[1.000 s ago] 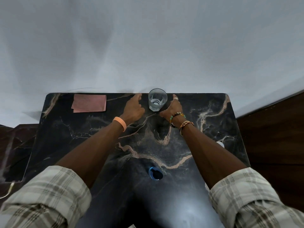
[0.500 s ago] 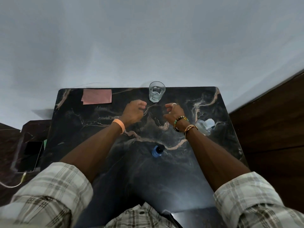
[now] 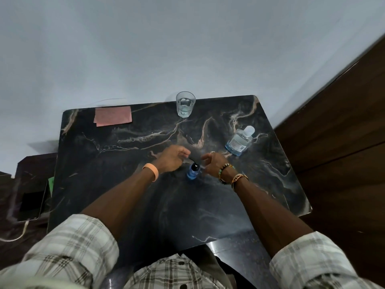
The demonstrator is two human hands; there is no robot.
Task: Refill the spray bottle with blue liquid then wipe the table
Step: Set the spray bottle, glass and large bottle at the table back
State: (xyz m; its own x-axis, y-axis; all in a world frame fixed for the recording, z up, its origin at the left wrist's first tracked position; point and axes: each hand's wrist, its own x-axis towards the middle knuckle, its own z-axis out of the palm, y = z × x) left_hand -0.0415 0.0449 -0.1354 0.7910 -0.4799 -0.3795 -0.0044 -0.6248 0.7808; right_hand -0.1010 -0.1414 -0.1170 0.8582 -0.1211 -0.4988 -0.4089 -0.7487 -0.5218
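A small blue spray bottle (image 3: 193, 173) with a dark top stands upright in the middle of the black marble table (image 3: 125, 184). My left hand (image 3: 171, 159) hovers just left of its top with fingers loosely curled and holds nothing. My right hand (image 3: 214, 162) hovers just right of it, fingers spread and relaxed. A clear bottle (image 3: 239, 140) with a white cap and a little blue liquid at its base stands at the right. A pink cloth (image 3: 113, 116) lies folded at the far left corner.
A clear glass (image 3: 185, 104) with some water stands at the table's far edge by the white wall. A phone (image 3: 31, 202) with a cable lies on a dark surface left of the table. Dark wood panelling runs along the right.
Both hands have drawn back from the glass toward me and now flank the spray bottle. The view has tilted, bringing the clear bottle into sight.
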